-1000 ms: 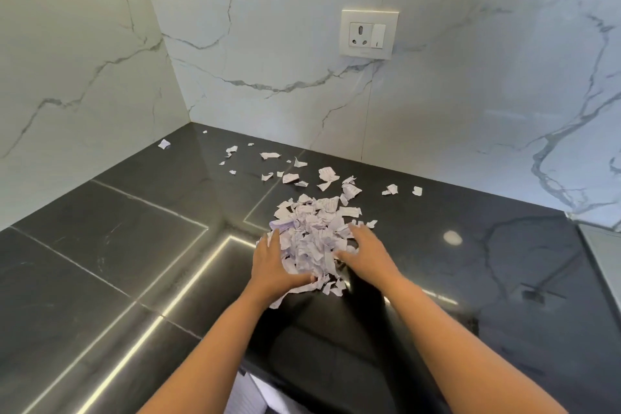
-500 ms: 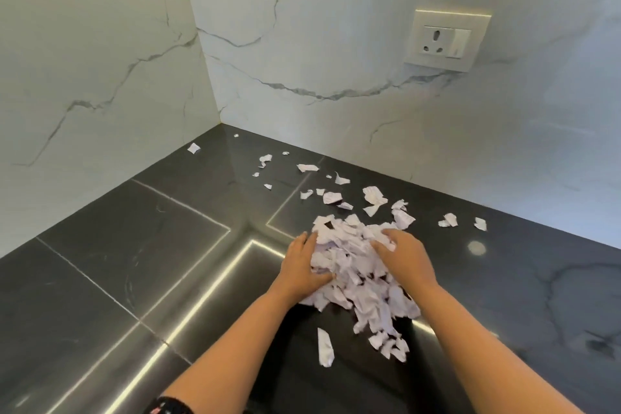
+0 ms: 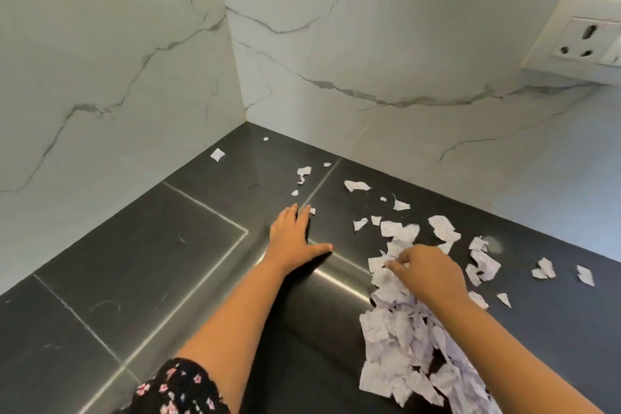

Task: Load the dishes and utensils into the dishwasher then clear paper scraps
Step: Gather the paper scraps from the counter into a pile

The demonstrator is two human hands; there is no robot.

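- Firstly, the left hand point(image 3: 295, 239) lies spread open and palm down on the dark worktop point(image 3: 134, 279). Its fingers are straight and point toward the corner, the thumb is splayed out to the right, and it holds nothing.
- Its fingertips are just beside 1 small scrap, and the bare forearm runs back to a black floral sleeve point(image 3: 178, 386) at the bottom edge.
- The right hand point(image 3: 426, 272) is closed, knuckles up, its curled fingers gripping the paper scraps point(image 3: 400, 339) at the far end of the heap.
- That heap lies on the worktop under and beside the right forearm, stretching to the bottom edge of the view.
- Loose scraps lie scattered beyond both hands, toward the corner of the 2 marble walls point(image 3: 100, 60) and to the right of the heap.
- A white wall socket point(image 3: 584, 40) sits at the upper right.
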